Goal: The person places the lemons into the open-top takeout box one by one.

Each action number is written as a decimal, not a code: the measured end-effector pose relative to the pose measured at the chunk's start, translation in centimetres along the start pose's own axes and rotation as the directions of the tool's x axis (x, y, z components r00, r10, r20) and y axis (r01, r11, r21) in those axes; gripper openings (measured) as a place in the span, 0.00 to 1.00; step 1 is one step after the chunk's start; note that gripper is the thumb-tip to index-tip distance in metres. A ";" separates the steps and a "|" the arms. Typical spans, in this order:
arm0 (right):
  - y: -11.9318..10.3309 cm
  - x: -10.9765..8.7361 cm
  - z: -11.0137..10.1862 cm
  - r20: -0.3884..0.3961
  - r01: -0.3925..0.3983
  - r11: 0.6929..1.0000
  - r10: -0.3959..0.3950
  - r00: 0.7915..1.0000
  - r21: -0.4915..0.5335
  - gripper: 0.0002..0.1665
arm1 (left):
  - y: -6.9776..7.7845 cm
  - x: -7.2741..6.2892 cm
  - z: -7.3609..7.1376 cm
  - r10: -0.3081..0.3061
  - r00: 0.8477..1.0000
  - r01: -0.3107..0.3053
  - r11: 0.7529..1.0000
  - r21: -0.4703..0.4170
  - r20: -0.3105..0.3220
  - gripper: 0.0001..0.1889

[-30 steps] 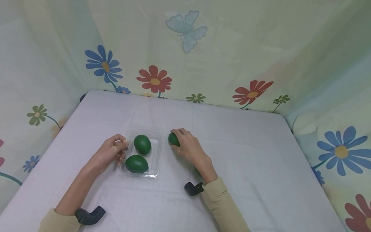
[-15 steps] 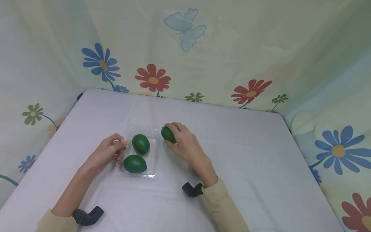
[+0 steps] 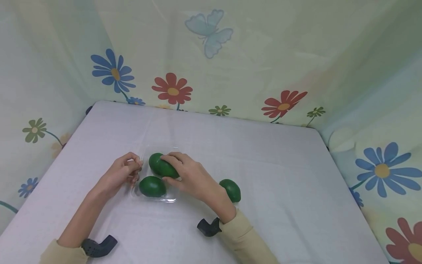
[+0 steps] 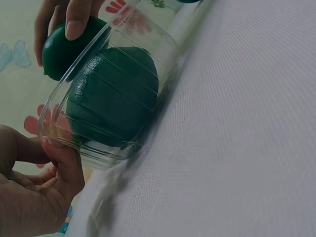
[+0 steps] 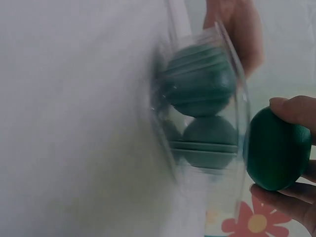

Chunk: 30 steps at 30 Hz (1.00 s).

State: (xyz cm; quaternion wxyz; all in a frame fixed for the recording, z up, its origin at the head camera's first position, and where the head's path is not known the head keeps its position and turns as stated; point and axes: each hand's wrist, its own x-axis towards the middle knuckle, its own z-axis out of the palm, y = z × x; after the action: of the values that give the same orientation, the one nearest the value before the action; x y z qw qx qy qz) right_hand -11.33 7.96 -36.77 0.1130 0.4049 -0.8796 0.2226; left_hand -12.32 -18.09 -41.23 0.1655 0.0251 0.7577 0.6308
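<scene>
A clear plastic box (image 3: 170,200) stands on the table, left of centre in the head view. My left hand (image 3: 119,173) pinches its left rim between thumb and fingers, seen close in the left wrist view. Inside lie two green limes, a far one (image 3: 155,161) and a near one (image 3: 152,186). My right hand (image 3: 194,178) grips another lime (image 5: 277,150) over the box's right side. In the right wrist view, thumb and fingers hold that lime from opposite sides, above the rim. It overlaps the far lime in the head view.
One more green lime (image 3: 232,190) lies on the white tablecloth (image 3: 280,165), just right of my right wrist. A flowered curtain (image 3: 250,55) surrounds the table's back and sides. Each wrist carries a dark camera mount, such as the right mount (image 3: 208,227).
My right hand has carried its lime left from the table to over the box. The lime by my right wrist has come into fuller view. My left hand stays at the rim.
</scene>
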 end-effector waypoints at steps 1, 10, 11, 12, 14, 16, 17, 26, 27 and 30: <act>-0.2 0.0 0.2 0.011 0.006 1.000 -0.006 1.000 -0.007 0.34 | 0.0 0.0 0.0 0.001 1.000 -0.001 1.000 0.002 -0.001 0.09; -0.5 -0.1 1.4 0.039 0.054 0.994 -0.051 0.998 -0.091 0.32 | -0.1 0.1 0.1 0.008 1.000 -0.008 1.000 -0.010 -0.003 0.10; -0.5 -0.1 1.5 0.040 0.055 0.994 -0.051 0.998 -0.097 0.32 | -0.1 0.1 0.1 0.009 1.000 -0.009 1.000 -0.008 -0.003 0.10; -0.5 -0.1 1.5 0.042 0.054 0.993 -0.050 0.998 -0.100 0.32 | -0.1 0.0 0.1 0.010 1.000 -0.010 1.000 -0.006 -0.004 0.10; -0.6 0.0 1.7 0.049 0.052 0.993 -0.048 0.998 -0.104 0.32 | -0.2 0.0 0.0 0.003 1.000 -0.003 1.000 -0.005 -0.007 0.10; -0.6 0.0 1.9 0.054 0.049 0.993 -0.044 0.998 -0.104 0.32 | -0.2 -0.1 0.0 -0.003 1.000 0.003 1.000 -0.006 -0.010 0.10; -0.6 0.0 1.9 0.058 0.048 0.993 -0.042 0.997 -0.105 0.33 | -0.2 -0.1 0.0 -0.001 1.000 0.001 1.000 -0.007 -0.010 0.10; -0.7 0.0 1.6 0.109 0.013 0.993 0.000 0.994 -0.119 0.34 | -0.4 -0.2 0.1 0.016 1.000 -0.017 1.000 -0.019 -0.019 0.11; -0.7 0.0 1.4 0.110 0.006 0.993 0.007 0.994 -0.119 0.34 | -0.4 -0.2 0.1 0.014 1.000 -0.014 1.000 -0.021 -0.020 0.11; -0.4 -0.1 0.7 0.074 -0.014 0.993 0.023 0.997 -0.116 0.35 | -0.4 -0.1 0.2 0.009 1.000 -0.009 1.000 -0.021 -0.020 0.11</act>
State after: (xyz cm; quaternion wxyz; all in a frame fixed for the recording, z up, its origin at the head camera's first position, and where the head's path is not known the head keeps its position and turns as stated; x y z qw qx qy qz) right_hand -10.91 7.47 -37.28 0.1009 0.3976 -0.8983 0.1572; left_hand -12.07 -17.97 -41.67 0.1553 0.0205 0.7524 0.6398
